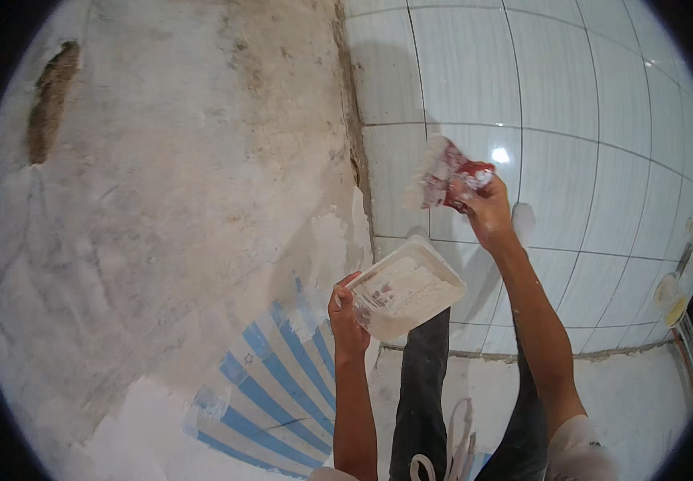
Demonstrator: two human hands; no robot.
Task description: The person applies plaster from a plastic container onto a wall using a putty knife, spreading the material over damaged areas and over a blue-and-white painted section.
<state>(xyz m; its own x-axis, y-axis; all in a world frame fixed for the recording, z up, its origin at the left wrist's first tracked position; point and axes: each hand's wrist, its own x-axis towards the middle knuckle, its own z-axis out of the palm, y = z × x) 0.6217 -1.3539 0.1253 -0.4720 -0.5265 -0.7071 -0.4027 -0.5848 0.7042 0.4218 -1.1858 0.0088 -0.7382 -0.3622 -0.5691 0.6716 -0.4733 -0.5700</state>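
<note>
My left hand (pixel 347 322) grips the left edge of a shallow white tray (pixel 451 282), its thumb over the rim. Off-white paste (pixel 411 290) coats the inside of the tray. Up and to the right, my right hand (pixel 483 204) is closed around a wide putty knife (pixel 445 172) with a red, paste-smeared handle. White paste covers much of the blade, which points left and stays apart from both the tray and the wall. Some fingers of my right hand are blurred.
On the left rises a rough plastered wall (pixel 162 200) with a brown gouge (pixel 54 104) and blue-and-white stripes (pixel 274 401) low down. Pale tiles (pixel 555 188) cover the floor to the right. Several blurred items, including a whitish container (pixel 669 297), sit at the far right.
</note>
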